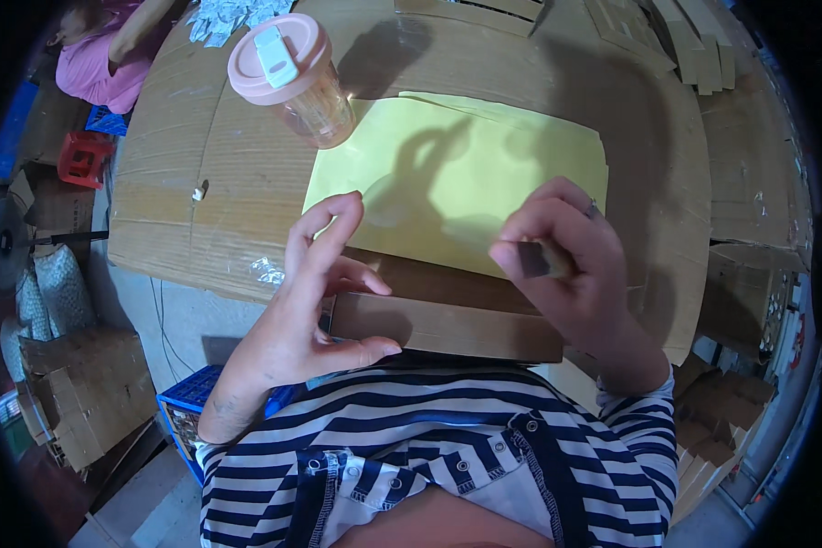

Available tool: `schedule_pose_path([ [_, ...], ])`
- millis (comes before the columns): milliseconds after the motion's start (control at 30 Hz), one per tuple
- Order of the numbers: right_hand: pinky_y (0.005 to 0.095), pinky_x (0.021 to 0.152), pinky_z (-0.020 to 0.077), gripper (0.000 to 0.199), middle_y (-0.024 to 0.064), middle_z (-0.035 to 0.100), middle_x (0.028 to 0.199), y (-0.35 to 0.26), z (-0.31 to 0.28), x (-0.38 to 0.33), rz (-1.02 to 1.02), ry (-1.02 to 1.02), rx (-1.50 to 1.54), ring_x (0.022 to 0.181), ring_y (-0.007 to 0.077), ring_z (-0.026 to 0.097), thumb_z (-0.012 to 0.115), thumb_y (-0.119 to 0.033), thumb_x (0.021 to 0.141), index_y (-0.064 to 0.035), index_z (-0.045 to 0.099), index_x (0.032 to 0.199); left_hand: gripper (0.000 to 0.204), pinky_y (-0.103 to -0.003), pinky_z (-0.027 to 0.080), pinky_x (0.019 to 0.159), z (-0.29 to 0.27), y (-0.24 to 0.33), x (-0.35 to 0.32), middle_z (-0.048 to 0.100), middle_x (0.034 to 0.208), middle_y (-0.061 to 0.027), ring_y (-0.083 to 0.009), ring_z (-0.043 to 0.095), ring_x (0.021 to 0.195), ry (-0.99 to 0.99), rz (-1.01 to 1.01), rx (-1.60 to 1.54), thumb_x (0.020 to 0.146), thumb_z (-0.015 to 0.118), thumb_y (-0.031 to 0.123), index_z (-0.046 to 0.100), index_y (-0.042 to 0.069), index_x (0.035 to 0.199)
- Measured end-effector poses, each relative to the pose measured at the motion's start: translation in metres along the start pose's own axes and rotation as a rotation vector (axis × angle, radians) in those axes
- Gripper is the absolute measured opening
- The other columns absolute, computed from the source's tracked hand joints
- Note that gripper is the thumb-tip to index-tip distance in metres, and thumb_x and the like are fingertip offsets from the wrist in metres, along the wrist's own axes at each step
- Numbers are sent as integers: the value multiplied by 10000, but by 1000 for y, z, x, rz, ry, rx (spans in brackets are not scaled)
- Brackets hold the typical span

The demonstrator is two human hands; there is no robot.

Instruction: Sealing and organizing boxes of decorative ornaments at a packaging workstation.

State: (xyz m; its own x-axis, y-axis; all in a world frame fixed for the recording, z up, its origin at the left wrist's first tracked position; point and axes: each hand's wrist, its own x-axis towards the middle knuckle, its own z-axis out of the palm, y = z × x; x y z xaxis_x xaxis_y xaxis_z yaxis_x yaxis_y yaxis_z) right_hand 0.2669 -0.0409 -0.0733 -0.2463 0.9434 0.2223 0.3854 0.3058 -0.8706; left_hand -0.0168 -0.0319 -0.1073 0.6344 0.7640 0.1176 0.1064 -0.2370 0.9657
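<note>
Folding or assembly of long flat brown cardboard piece, lying at near edge of counter, just below yellow sheet. Left hand released, fingers spread, thumb and lower fingers touching piece's left end. Right hand clenched round small brownish object, kind unclear, above piece's right end. Likely next: steadying left end, bringing right hand down onto piece. Pink-lidded clear cup well apart, far side.
</note>
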Motion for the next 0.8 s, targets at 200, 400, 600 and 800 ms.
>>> schedule_pose_path([
  [200, 260, 704, 404, 113, 0, 587, 814, 4, -13, -3, 485, -412, 427, 773, 90, 527, 702, -128, 892, -49, 629, 856, 1206, -344, 577, 901, 3, 0, -3, 145, 1572, -176, -206, 644, 1003, 20, 16, 59, 687, 906, 34, 149, 181, 1615],
  [400, 255, 693, 403, 168, -17, 582, 775, 14, -6, -3, 636, -520, 429, 749, 65, 501, 716, -178, 904, -46, 625, 853, 1181, -336, 580, 880, 6, 0, -5, 165, 1565, -192, -192, 649, 992, 36, 60, 126, 685, 915, 57, 192, 196, 1608],
  [600, 277, 661, 416, 249, 13, 583, 750, 16, -1, -2, 636, -545, 212, 728, 108, 527, 759, -259, 871, -38, 646, 871, 1172, -339, 577, 884, 6, -4, -2, 170, 1560, -195, -192, 650, 994, 48, 61, 127, 691, 914, 67, 195, 200, 1607],
  [800, 430, 746, 504, 439, 172, 660, 924, 9, 1, -6, 386, -555, -228, 844, 323, 651, 690, -467, 886, -37, 666, 965, 1159, -350, 577, 888, 7, 2, -5, 183, 1546, -203, -205, 649, 994, 59, 61, 168, 715, 899, 71, 168, 186, 1608],
])
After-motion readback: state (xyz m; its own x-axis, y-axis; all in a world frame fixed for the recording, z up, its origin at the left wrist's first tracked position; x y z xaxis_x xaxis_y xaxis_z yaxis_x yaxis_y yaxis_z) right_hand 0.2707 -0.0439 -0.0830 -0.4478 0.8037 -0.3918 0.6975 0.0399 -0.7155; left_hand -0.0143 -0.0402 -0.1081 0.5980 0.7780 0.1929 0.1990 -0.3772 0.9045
